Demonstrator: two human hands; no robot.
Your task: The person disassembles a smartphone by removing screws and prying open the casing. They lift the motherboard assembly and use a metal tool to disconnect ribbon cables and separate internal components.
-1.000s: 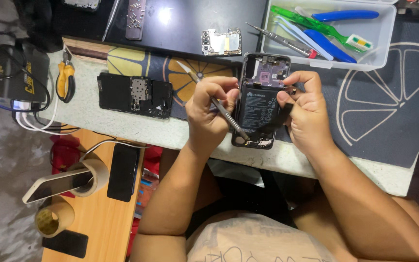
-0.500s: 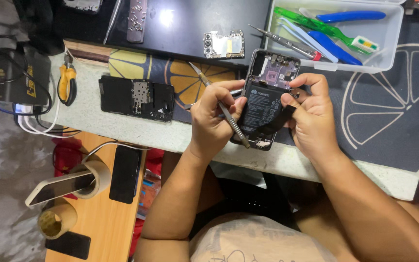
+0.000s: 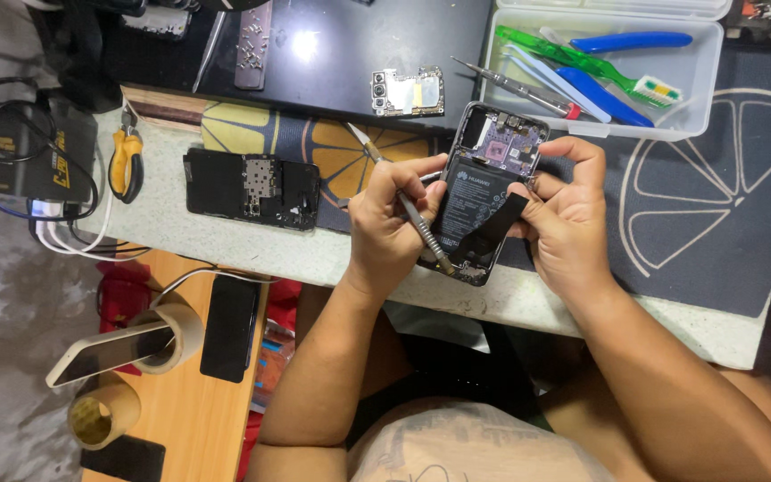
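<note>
Opened phone held over the table edge, a tool at its lower end.

Nearest, the left hand (image 3: 394, 228) pinches a thin metal tool (image 3: 408, 207), tip down by the bottom of the phone (image 3: 485, 192); the right hand (image 3: 568, 219) grips the phone's side, thumb on a black strip (image 3: 491, 234) lying across the battery. The back is already off and board and battery are bare, so the strip-down looks partway, with the battery still seated. The pale table (image 3: 180, 234) carries a citrus-print mat (image 3: 716, 205), a second opened phone (image 3: 252, 187) and pliers (image 3: 125, 162). Farther off lie a loose board (image 3: 406, 92) and a clear tray (image 3: 702, 85) of tools. Left, a wooden stand holds tape rolls (image 3: 171, 335).
</note>
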